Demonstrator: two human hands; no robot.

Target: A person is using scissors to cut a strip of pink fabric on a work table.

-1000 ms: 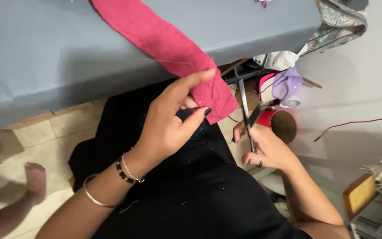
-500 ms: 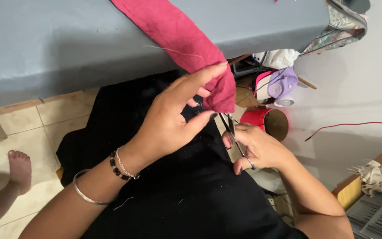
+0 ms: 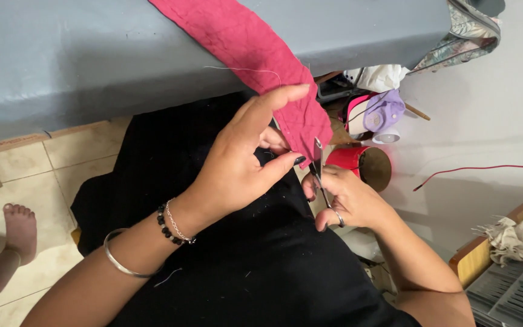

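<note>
Pink cloth strip [image 3: 261, 54] hangs off the grey surface [image 3: 80, 54], its end pinched by the left hand [image 3: 237, 169]. Right hand [image 3: 349, 200] grips small scissors [image 3: 321, 175] at the strip's edge. Nearby red container [image 3: 364, 165] shows a brown interior, contents unclear.

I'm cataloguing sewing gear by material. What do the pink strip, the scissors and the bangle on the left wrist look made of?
Pink strip: woven cloth, matte; it creases and has a loose thread. Scissors, in the right hand: likely steel, with grey, shiny blades. Bangle, above the left hand: probably silvery metal, thin, smooth and glinting.
</note>
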